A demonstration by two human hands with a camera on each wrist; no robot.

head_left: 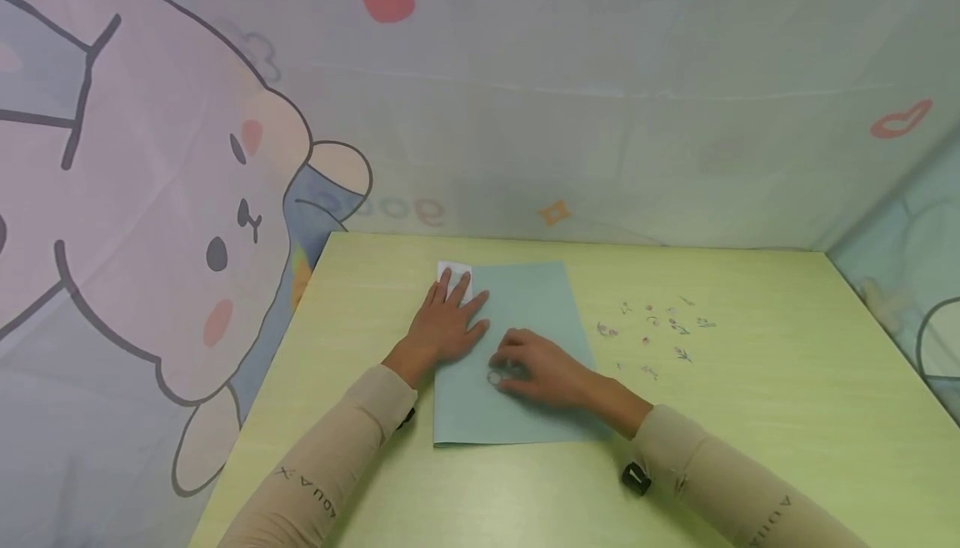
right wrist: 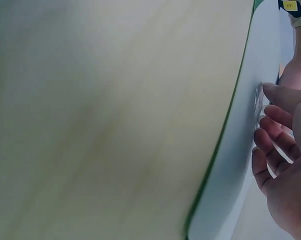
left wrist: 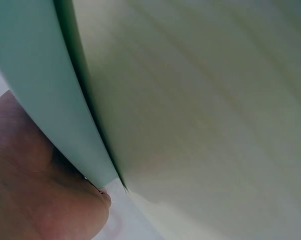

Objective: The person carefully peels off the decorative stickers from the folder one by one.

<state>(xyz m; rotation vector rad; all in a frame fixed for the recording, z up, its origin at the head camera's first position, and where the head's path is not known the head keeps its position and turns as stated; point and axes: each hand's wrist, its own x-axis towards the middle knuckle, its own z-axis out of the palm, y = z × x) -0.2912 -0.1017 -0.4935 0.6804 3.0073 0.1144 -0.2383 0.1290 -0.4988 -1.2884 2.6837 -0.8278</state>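
Printed cloth with a cartoon bear and red hearts hangs around us, thin and slightly creased, closing in a pale green table (head_left: 750,414) with a faint wood grain and a smooth matt top.

On the table lies a sheet of paper (head_left: 525,298), flat, rectangular, a dull blue-green with crisp edges. Its long axis runs away from us toward the cloth, tilted slightly to the right at the far end, and it sits a little left of the table's middle. A small white slip (head_left: 455,269) pokes out at its far left corner.

Our left hand (head_left: 448,323) rests flat on the sheet's left edge, fingers straight and spread, reaching the white slip, holding nothing. Our right hand (head_left: 542,369) lies on the middle of the sheet with fingers curled, the fingertips pressing a small round sticker (head_left: 495,378), pale and partly see-through, against the paper; in the right wrist view the fingers (right wrist: 275,140) bend toward the sheet.

Right of the sheet, well apart from both hands, small stickers (head_left: 660,331) lie scattered on the table, too small for us to make out.
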